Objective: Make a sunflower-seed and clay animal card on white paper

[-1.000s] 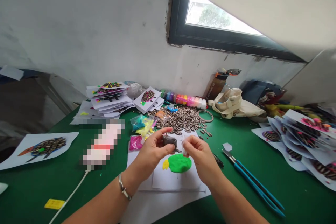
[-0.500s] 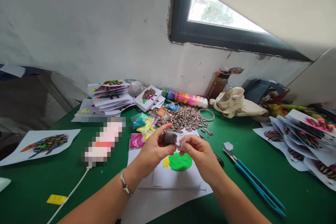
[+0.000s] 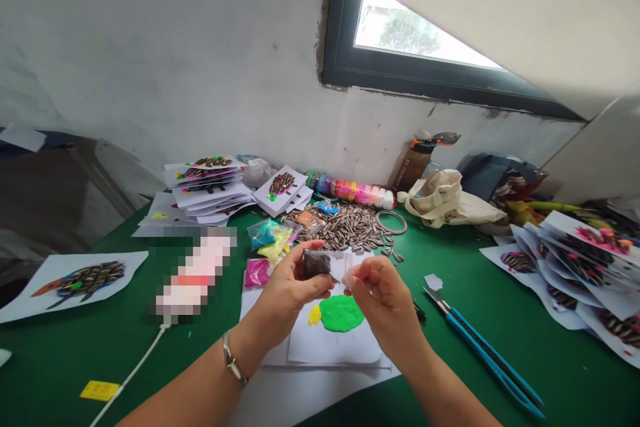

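Between its thumb and fingers, my left hand (image 3: 295, 283) holds a small clear bag of dark clay (image 3: 317, 263). The fingertips of my right hand (image 3: 381, 293) pinch the clear plastic edge at the bag's right end. Below both hands, a flat green clay oval (image 3: 342, 313) with a small yellow clay piece (image 3: 315, 314) at its left lies on white paper (image 3: 330, 349). Behind my left hand are a magenta clay packet (image 3: 257, 272) and a yellow clay packet (image 3: 277, 247).
Striped seeds (image 3: 357, 227) are heaped behind the hands, beside a tape ring (image 3: 392, 222). Blue-handled tweezers (image 3: 493, 353) lie at right. Stacked seed pictures (image 3: 205, 190) stand back left, more pictures (image 3: 570, 273) at right. A bottle (image 3: 414, 163) and cloth bag (image 3: 440, 200) are near the wall.
My right hand has pulled slightly away from my left, stretching the clear plastic between them. The dark clay bag has tilted and moved a little left. The view has shifted slightly.
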The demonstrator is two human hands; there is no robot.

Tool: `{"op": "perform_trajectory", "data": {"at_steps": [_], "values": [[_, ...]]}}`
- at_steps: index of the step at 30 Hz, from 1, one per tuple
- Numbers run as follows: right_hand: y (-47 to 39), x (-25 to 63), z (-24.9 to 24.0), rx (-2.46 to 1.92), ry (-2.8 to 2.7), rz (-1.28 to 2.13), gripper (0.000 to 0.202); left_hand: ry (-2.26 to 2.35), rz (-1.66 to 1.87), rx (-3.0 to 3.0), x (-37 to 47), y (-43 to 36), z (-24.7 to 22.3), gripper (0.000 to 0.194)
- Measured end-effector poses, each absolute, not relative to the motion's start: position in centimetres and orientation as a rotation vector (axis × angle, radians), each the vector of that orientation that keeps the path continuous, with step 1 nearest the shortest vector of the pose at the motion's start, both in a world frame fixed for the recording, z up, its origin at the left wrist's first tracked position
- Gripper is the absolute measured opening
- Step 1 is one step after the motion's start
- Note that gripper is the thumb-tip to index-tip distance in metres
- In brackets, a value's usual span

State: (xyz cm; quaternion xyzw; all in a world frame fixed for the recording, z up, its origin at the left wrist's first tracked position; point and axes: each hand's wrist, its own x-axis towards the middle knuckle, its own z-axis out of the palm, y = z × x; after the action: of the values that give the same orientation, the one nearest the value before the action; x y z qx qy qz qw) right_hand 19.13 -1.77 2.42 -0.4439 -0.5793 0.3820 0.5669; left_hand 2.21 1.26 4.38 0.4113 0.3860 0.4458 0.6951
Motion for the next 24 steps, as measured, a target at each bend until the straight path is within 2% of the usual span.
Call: {"op": "perform_trajectory", "data": {"at_steps": [4,11,17,24], "values": [[-1.7,19.3,2.2,-1.11,-1.489,0.839,0.016,0.873,1.028,0.875,2.4,1.2,4.5,0.065],[-1.7,19.1,2.9,-1.143,-1.525,0.95,0.02,0.842,1.069,0.912,2.2,1.3,3.9,0.063],[-1.6,18.8,2.7,-1.067,-1.598,0.773,0.018,0.821,1.068,0.902,2.2,1.3,3.5,0.061],[-2.0,18.3,2.5,-1.05,-1.555,0.683,0.029,0.819,1.061,0.852,2.3,0.9,4.3,0.06]]}}
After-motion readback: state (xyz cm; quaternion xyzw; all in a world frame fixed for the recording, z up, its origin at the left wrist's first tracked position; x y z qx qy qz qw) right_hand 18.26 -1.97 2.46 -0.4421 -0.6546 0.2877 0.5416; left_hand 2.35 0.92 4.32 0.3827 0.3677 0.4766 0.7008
